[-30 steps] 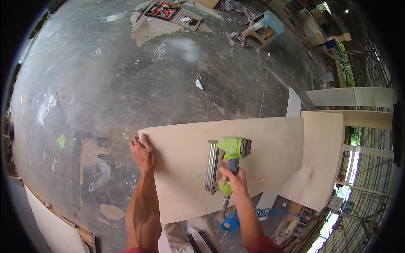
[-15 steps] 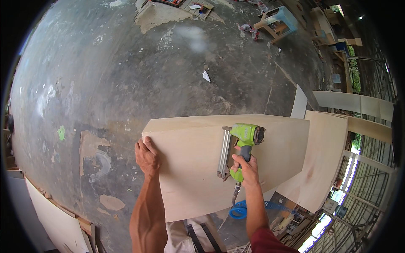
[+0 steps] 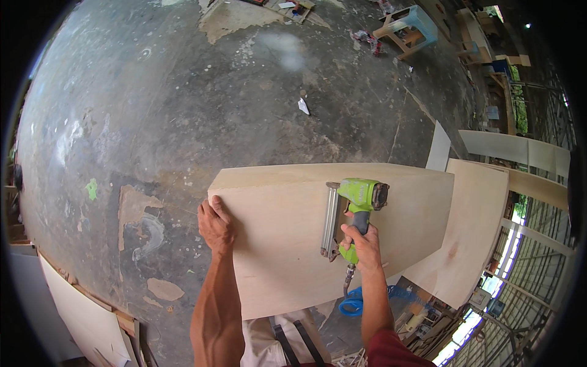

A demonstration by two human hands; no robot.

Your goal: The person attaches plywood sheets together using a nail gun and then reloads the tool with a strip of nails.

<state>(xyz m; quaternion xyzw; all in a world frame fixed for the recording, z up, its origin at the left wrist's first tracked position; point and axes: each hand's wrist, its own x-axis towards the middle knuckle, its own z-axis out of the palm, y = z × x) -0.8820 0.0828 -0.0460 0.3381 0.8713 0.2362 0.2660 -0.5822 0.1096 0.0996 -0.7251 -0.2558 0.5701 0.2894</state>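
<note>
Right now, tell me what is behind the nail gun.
Behind the nail gun is the wood panel, visible on both sides of it. Whatever the gun and the right hand cover cannot be seen.

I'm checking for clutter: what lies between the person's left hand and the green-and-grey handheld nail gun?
In the head view, only a bare stretch of pale wooden panel lies between the left hand and the nail gun.

Stained grey concrete floor [image 3: 202, 110], spreading across the frame's left and upper middle (green splotch [image 3: 92, 189] at far left), bears a white scrap [image 3: 303, 106] at upper centre, plus crumpled wrapping [image 3: 367, 41] and a light-blue stool [image 3: 426, 24] at upper right.
</note>
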